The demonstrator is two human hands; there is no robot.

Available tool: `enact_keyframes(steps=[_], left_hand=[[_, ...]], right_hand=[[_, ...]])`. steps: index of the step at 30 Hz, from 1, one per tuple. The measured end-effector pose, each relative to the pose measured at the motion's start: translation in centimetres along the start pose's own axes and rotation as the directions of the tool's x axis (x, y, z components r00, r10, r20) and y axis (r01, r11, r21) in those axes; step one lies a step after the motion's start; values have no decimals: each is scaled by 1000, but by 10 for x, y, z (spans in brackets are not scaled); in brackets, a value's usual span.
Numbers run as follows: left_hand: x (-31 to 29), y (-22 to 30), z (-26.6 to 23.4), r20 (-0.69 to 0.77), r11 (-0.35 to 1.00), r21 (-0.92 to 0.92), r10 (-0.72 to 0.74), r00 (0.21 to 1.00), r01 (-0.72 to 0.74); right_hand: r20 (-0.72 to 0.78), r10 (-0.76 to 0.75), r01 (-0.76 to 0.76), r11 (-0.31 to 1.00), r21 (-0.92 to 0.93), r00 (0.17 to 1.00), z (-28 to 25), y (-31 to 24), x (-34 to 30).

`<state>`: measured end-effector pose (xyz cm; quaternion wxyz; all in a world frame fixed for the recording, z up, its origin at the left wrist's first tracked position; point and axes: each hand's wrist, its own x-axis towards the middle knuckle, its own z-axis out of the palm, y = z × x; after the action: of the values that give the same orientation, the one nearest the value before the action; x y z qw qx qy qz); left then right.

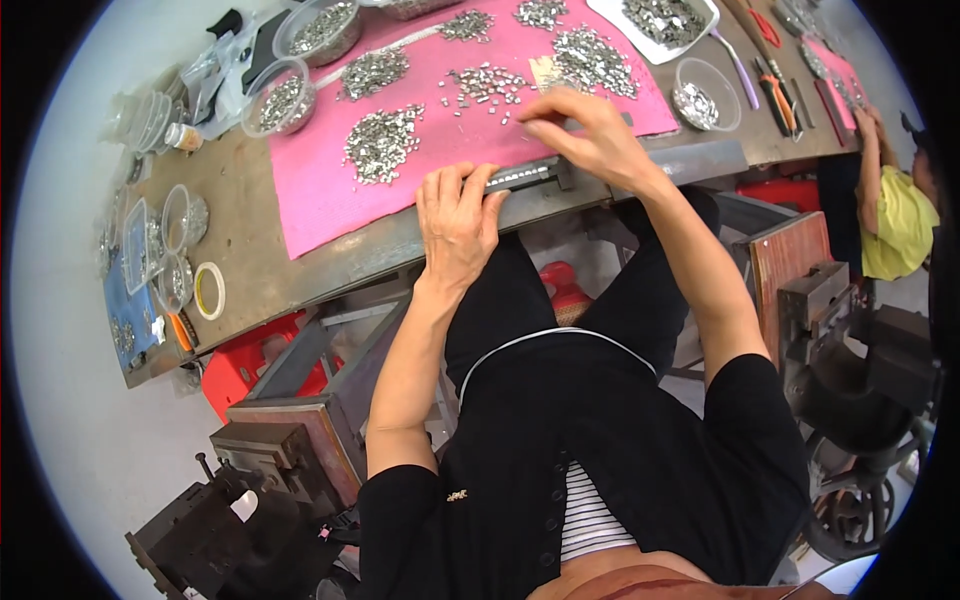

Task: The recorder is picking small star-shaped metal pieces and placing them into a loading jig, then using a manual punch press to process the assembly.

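A narrow dark metal bar [525, 177] lies along the table's near edge, carrying a row of small shiny metal pieces. My left hand [456, 215] is closed over its left end, fingers on top and thumb along the near side. Above and to the right of the bar, my right hand [600, 145] is raised over the pink mat [330, 215]. Its thumb and forefinger are drawn together; anything between the tips is too small to make out. Beyond the hands lie a loose scatter of small metal pieces [487, 85] and a larger heap [384, 145] to the left.
More metal parts fill clear tubs [281, 97] at left and a white tray [690, 25] at the back. A clear round tub [706, 95] and orange-handled pliers [778, 100] are at right. A tape roll [210, 291] lies left. Another person in yellow [900, 225] sits far right.
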<state>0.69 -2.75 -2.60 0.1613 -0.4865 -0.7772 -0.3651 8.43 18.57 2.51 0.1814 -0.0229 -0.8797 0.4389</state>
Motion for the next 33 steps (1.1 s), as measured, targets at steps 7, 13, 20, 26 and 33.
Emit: enact_keyframes(steps=[7,13,20,26,33], left_hand=[[-3,-2,-3,21,999,-31,-22,1000,22],[-17,-20,-35,4,982,124,-145,989,143],[-17,-30,-33,9,992,27,-121,993,120],[8,-9,-9,130,914,-372,-119,984,160],[85,141,93,282,588,-804,237,930,94]], right_hand=[[83,83,-87,995,47,993,-6,3,-62],[86,78,-77,997,-13,993,-3,10,-58],[8,-1,1,1000,-22,1000,-6,11,-66],[-151,-109,93,990,-108,983,-40,-8,-108],[-585,185,-389,888,-244,789,-117,-72,-262]])
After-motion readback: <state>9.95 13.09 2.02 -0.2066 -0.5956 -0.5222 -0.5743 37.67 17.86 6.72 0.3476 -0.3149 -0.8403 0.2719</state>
